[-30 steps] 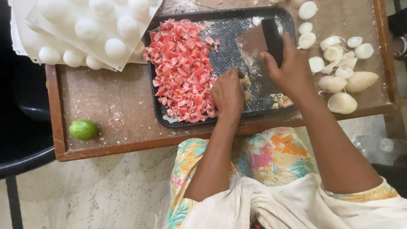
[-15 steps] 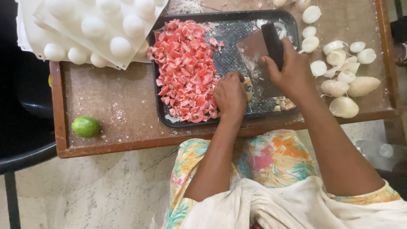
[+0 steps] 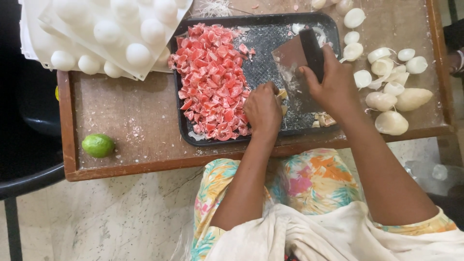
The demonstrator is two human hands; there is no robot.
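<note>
A black tray lies on a wooden table and holds a heap of pink-red chopped pieces on its left half. My right hand grips the black handle of a wide flat-bladed chopper, blade down on the tray's right half. My left hand is closed on a small pale piece pressed to the tray just left of the blade. A few pale scraps lie near the tray's front edge.
White moulded trays with round domes overlap the table's back left. A green lime sits near the front left edge. Pale peeled shells and lumps lie right of the tray. A dark chair stands at left.
The view has shifted slightly. My right hand with the chopper and my left hand stay in nearly the same place on the tray.
</note>
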